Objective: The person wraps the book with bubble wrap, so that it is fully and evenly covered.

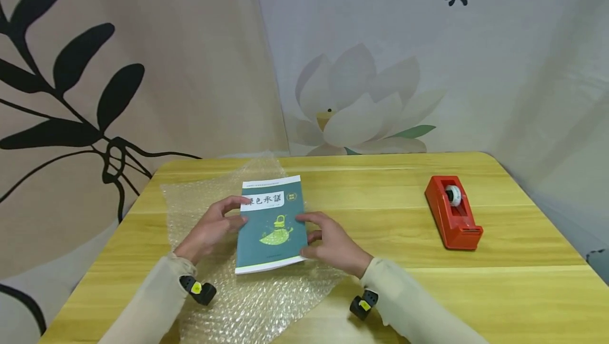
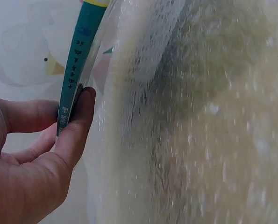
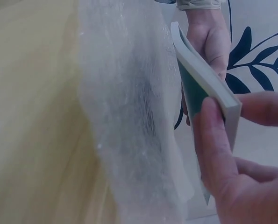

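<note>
A teal paperback book (image 1: 272, 230) with a white title label and a yellow-green drawing is held over a sheet of bubble wrap (image 1: 257, 309). My left hand (image 1: 212, 230) pinches its left side; in the left wrist view the thumb and fingers lie on either side of the spine (image 2: 75, 60). On the opposite side my right hand (image 1: 333, 242) grips the page edge. The right wrist view shows the page block (image 3: 206, 79) between thumb and fingers, apart from the bubble wrap (image 3: 129, 112). The book's back cover is hidden in the head view.
A red tape dispenser (image 1: 454, 217) with a roll of tape stands on the right of the wooden table (image 1: 380, 185). Behind the table hangs a cloth (image 1: 214, 69) printed with leaves, a lotus and characters. The bubble wrap reaches the table's far edge.
</note>
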Motion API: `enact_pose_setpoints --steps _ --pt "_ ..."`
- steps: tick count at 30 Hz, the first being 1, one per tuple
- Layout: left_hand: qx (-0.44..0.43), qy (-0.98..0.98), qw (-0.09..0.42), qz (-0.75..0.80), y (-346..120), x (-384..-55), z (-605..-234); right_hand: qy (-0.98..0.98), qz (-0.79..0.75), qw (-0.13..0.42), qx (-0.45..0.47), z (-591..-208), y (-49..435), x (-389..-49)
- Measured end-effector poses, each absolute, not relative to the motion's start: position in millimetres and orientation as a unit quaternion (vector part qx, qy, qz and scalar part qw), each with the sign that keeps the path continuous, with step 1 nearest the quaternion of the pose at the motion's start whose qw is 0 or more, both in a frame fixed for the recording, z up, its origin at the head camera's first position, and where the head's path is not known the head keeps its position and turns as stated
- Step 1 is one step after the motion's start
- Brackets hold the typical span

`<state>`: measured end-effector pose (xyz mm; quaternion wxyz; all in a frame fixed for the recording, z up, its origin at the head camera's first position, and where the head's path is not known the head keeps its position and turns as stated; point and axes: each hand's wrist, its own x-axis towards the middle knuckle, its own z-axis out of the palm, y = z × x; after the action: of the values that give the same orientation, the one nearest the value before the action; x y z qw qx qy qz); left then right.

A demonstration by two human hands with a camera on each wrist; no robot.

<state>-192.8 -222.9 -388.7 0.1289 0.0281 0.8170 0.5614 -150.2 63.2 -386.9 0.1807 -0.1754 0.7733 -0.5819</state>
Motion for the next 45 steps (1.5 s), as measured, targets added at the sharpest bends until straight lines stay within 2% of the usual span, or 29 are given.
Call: enact_pose_setpoints --steps 22,45 --pt "0.003 0.830 0.126 0.544 -243.1 -196.5 -391.6 0.813 -0.522 0.177 -0.189 -380.7 32.8 -157.3" --pt "-0.045 0.874 0.128 0.466 -254.1 -210.2 -397.3 0.800 -0.538 0.227 -0.135 -382.6 1.6 -171.0"
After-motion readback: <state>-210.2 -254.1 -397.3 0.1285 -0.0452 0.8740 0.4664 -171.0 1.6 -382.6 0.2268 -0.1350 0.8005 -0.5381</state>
